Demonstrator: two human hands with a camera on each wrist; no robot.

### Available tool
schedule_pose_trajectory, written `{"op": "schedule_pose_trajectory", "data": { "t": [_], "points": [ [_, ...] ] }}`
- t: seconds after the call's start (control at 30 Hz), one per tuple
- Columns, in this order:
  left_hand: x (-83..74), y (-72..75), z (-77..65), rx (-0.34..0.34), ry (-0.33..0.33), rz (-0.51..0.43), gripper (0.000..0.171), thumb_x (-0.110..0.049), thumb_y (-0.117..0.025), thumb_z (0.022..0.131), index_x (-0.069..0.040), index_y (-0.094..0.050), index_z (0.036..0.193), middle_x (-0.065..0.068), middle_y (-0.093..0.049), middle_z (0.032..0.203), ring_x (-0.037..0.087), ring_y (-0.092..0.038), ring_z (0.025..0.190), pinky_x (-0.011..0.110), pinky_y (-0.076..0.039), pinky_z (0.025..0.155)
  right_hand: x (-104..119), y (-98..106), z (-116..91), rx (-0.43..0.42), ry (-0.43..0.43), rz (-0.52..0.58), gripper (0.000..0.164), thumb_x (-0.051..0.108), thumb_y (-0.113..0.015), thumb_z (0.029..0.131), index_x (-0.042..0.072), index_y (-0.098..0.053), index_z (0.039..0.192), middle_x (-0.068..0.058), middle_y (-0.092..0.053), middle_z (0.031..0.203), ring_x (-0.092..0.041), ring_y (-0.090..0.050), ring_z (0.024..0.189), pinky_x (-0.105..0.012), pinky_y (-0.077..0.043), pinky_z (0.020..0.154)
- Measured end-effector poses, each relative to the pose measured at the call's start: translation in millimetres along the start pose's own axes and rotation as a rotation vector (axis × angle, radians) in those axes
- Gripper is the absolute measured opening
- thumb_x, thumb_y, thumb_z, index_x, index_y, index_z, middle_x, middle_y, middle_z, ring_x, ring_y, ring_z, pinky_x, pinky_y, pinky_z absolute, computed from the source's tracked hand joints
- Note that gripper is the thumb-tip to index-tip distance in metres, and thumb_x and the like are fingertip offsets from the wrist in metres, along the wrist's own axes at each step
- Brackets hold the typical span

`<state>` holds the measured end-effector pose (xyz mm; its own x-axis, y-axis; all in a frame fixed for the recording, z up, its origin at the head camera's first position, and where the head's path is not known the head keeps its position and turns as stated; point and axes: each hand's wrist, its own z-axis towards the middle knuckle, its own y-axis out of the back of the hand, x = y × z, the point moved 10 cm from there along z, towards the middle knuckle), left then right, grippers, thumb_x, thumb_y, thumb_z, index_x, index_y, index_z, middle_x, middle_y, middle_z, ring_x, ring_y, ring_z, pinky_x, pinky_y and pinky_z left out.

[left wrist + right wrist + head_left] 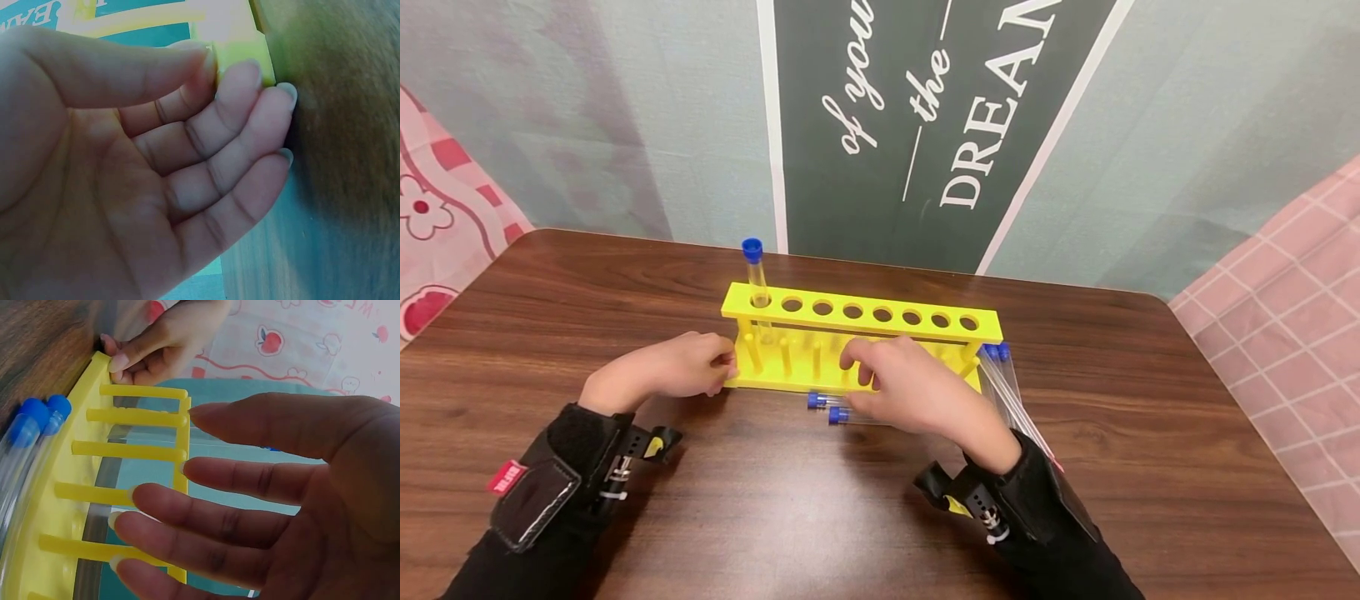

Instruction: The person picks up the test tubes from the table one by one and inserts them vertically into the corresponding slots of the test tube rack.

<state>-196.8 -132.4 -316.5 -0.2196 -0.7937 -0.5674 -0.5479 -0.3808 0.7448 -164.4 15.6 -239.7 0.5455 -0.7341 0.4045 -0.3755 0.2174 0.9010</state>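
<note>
A yellow test tube rack stands on the table, a row of holes along its top bar and pegs on its base. My left hand pinches the left end of the base between thumb and index finger. One blue-capped test tube stands upright in the leftmost hole. My right hand hovers before the rack's middle, fingers spread and loosely bent, holding nothing in the right wrist view. Below it, two blue-capped test tubes lie along the rack's front edge, partly hidden by the hand in the head view.
Several more blue-capped tubes lie at the rack's right end, partly behind the right arm. Brown wooden table surrounds the rack. Behind it hangs a printed cloth; pink patterned cloths hang at both sides.
</note>
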Motion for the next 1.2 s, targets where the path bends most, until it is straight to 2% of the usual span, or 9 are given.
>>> {"op": "schedule_pose_trajectory", "data": {
  "t": [0.2, 0.43, 0.67, 0.93, 1.2],
  "points": [
    [2.2, -0.2, 0.6, 0.002, 0.004, 0.003, 0.014, -0.003, -0.045, 0.089, -0.003, -0.052, 0.077, 0.002, -0.049, 0.062, 0.014, -0.043, 0.057, 0.028, -0.035, 0.055, -2, -8, -5, 0.03, -0.003, -0.025, 0.028, 0.009, -0.068, 0.08, 0.002, -0.059, 0.105, -0.009, -0.061, 0.084, -0.019, -0.054, 0.074, -0.028, -0.044, 0.065],
    [3.3, -1.4, 2.1, 0.004, -0.002, 0.009, 0.013, -0.004, -0.046, 0.09, -0.002, -0.052, 0.078, 0.002, -0.05, 0.064, 0.014, -0.043, 0.057, 0.028, -0.035, 0.055, -9, -19, -8, 0.066, -0.013, -0.027, 0.029, 0.007, -0.067, 0.08, 0.002, -0.059, 0.107, -0.01, -0.062, 0.088, -0.02, -0.056, 0.078, -0.032, -0.046, 0.069],
    [3.4, -1.2, 1.7, 0.0, 0.005, 0.005, 0.013, -0.004, -0.046, 0.09, -0.003, -0.052, 0.078, 0.002, -0.05, 0.063, 0.014, -0.043, 0.057, 0.028, -0.035, 0.056, -16, -28, -8, 0.101, -0.047, -0.028, 0.03, 0.009, -0.067, 0.081, 0.003, -0.059, 0.109, -0.004, -0.058, 0.078, -0.017, -0.049, 0.068, -0.03, -0.042, 0.062],
    [0.5, -0.3, 1.6, -0.011, -0.026, 0.025, 0.014, -0.003, -0.045, 0.089, -0.003, -0.053, 0.078, 0.001, -0.051, 0.062, 0.013, -0.045, 0.058, 0.028, -0.037, 0.057, -16, -38, -8, 0.106, -0.011, -0.089, 0.026, 0.007, -0.066, 0.08, 0.003, -0.06, 0.105, -0.004, -0.058, 0.081, -0.016, -0.047, 0.067, -0.029, -0.038, 0.059],
    [0.9, -0.2, 0.2, -0.016, -0.023, 0.031, 0.014, -0.003, -0.045, 0.089, -0.003, -0.053, 0.077, 0.001, -0.05, 0.061, 0.014, -0.044, 0.056, 0.028, -0.036, 0.054, -14, -44, -7, 0.061, 0.01, -0.18, 0.017, 0.005, -0.066, 0.079, 0.006, -0.06, 0.095, -0.003, -0.053, 0.077, -0.016, -0.049, 0.068, -0.027, -0.039, 0.057]
  ]
}}
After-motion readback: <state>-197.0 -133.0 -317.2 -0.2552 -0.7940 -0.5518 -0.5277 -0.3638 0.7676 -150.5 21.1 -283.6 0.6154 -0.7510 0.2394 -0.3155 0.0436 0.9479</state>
